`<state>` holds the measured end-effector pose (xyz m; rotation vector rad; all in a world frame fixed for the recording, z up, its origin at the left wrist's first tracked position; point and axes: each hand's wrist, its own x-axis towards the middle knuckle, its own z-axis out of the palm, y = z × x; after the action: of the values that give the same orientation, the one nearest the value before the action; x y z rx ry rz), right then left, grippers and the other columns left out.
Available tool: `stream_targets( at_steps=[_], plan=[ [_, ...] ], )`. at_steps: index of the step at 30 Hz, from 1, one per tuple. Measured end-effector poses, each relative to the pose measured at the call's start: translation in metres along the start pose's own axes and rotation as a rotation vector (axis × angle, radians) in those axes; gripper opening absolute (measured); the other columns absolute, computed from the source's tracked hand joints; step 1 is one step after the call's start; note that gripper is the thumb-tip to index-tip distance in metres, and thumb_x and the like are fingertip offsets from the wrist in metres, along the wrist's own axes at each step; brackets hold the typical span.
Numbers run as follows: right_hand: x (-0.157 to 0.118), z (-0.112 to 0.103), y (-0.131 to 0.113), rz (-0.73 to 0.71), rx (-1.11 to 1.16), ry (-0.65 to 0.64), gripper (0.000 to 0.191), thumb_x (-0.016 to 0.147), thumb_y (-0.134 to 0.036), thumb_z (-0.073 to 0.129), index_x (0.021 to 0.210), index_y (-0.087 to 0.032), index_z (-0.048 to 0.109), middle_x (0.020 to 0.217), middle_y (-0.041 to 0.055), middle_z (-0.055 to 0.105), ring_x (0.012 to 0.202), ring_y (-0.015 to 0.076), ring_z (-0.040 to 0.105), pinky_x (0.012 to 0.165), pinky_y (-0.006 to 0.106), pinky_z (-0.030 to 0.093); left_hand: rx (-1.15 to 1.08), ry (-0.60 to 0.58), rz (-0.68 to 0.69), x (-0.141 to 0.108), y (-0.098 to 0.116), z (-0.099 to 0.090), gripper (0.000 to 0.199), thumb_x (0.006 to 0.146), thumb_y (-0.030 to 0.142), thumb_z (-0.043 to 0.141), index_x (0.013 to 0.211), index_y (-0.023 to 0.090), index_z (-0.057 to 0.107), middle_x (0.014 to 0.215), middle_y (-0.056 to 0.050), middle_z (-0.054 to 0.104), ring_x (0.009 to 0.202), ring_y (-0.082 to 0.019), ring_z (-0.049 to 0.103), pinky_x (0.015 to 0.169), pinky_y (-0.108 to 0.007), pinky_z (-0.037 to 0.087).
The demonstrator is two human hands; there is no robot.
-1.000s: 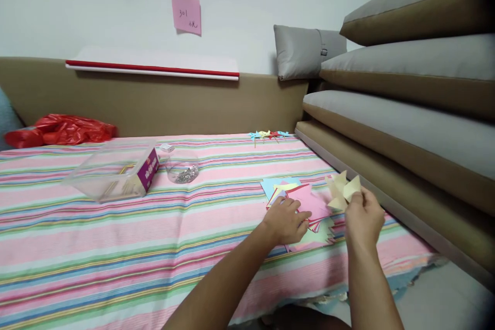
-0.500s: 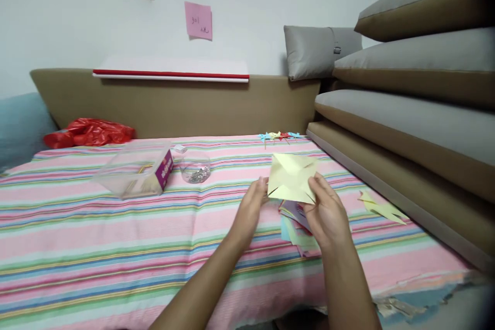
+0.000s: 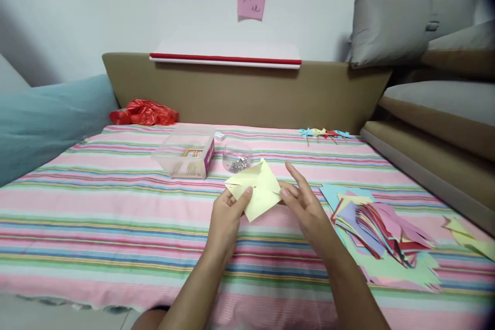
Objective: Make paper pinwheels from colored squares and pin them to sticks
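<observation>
A square of yellow paper (image 3: 265, 183), slit in from its corners, is held up above the striped cloth, tilted, with a small mark near its middle. My left hand (image 3: 226, 219) grips its left side, thumb on top and the other fingers underneath. At the right corner, my right hand (image 3: 305, 209) pinches the paper between thumb and a finger, its index finger stretched upward. To the right lies a loose pile of coloured paper pieces (image 3: 386, 237), several with cut slits. Beyond my hands stands a clear round container (image 3: 236, 159) of small silvery pieces.
A clear box (image 3: 164, 152) with thin sticks inside is at left. Small paper pinwheels (image 3: 325, 134) on sticks lie at the back. A red plastic bag (image 3: 149, 112) rests far left. Grey-brown cushions (image 3: 433, 157) border the right; yellow cut paper (image 3: 467, 237) lies beside them.
My view has swung right to left across the scene's framing, showing more of the paper pile. The yellow paper has been turned to a diamond, and my left thumb now lies on it.
</observation>
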<state>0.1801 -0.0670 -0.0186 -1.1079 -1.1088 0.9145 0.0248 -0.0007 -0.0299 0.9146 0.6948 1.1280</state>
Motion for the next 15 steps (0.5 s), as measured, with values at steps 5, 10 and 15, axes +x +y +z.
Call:
stream_targets(
  at_steps=[5,10,15],
  plan=[
    [-0.008,0.003,0.004,-0.173,-0.399,-0.113,0.055,0.088,-0.031,0.072,0.14,-0.038,0.055,0.156,0.0046,0.043,0.141,0.0268,0.044,0.115,0.048,0.039,-0.026,0.072,0.055,-0.006,0.005,-0.002,0.05,0.079,0.038,0.082,0.122,0.016,0.069,0.113,-0.012,0.076,0.1,-0.026,0.073,0.087,-0.036,0.057],
    [-0.005,0.005,0.012,-0.273,-0.467,-0.037,0.015,0.085,-0.034,0.075,0.099,-0.03,0.078,0.151,0.0075,0.046,0.124,0.0267,0.059,0.109,0.046,0.044,-0.034,0.073,0.068,-0.013,0.001,0.0,0.05,0.08,0.037,0.081,0.124,0.016,0.067,0.114,-0.012,0.076,0.1,-0.026,0.073,0.084,-0.035,0.058],
    [-0.003,0.008,0.013,-0.233,-0.409,0.044,0.013,0.087,-0.038,0.072,0.088,-0.027,0.079,0.136,0.0087,0.058,0.138,0.0292,0.047,0.108,0.044,0.044,0.001,0.069,0.074,-0.014,-0.006,0.002,0.047,0.083,0.037,0.078,0.123,0.016,0.067,0.114,-0.01,0.076,0.097,-0.023,0.073,0.08,-0.031,0.059]
  ],
)
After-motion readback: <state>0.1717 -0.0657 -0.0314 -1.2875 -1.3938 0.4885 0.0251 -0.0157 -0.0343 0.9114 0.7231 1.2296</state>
